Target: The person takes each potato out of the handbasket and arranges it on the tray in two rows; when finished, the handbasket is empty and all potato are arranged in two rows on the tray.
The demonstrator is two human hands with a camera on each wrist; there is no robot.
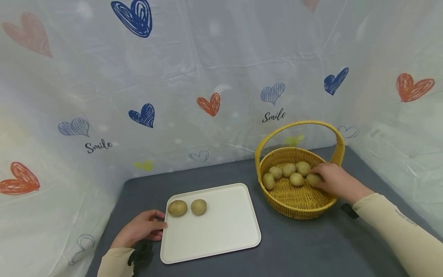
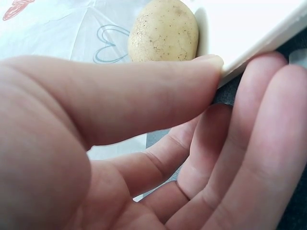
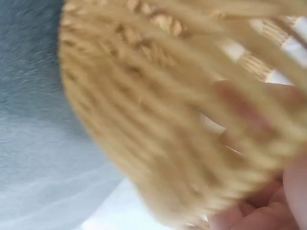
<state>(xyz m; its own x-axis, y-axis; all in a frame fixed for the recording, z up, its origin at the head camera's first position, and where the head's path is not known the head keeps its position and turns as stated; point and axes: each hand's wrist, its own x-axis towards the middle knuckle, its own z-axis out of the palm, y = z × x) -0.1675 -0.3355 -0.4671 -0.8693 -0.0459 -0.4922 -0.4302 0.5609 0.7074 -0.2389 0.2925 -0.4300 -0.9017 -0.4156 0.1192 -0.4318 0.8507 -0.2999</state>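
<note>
My left hand [image 1: 143, 227] holds the left edge of a white rectangular tray [image 1: 221, 231]. In the left wrist view, the thumb [image 2: 158, 91] lies at the rim with fingertips by the tray's outer side. Two potatoes, one oval [image 1: 177, 208] and one rounder [image 1: 199, 207], sit in the tray's far left corner. Inside a yellow wicker basket [image 1: 294, 207], my right hand [image 1: 337, 181] grips a potato [image 1: 313, 180] near the right wall. Its fingers partly cover that potato, and the blurred basket weave [image 3: 144, 124] hides much of the hand in the right wrist view.
Several more potatoes [image 1: 296, 179] lie in the basket, mostly toward its back and left. A tall arched handle [image 1: 301, 123] spans the basket beside my right wrist. Grey cloth [image 1: 235, 265] covers the table, and a heart-printed curtain [image 1: 235, 77] hangs behind it.
</note>
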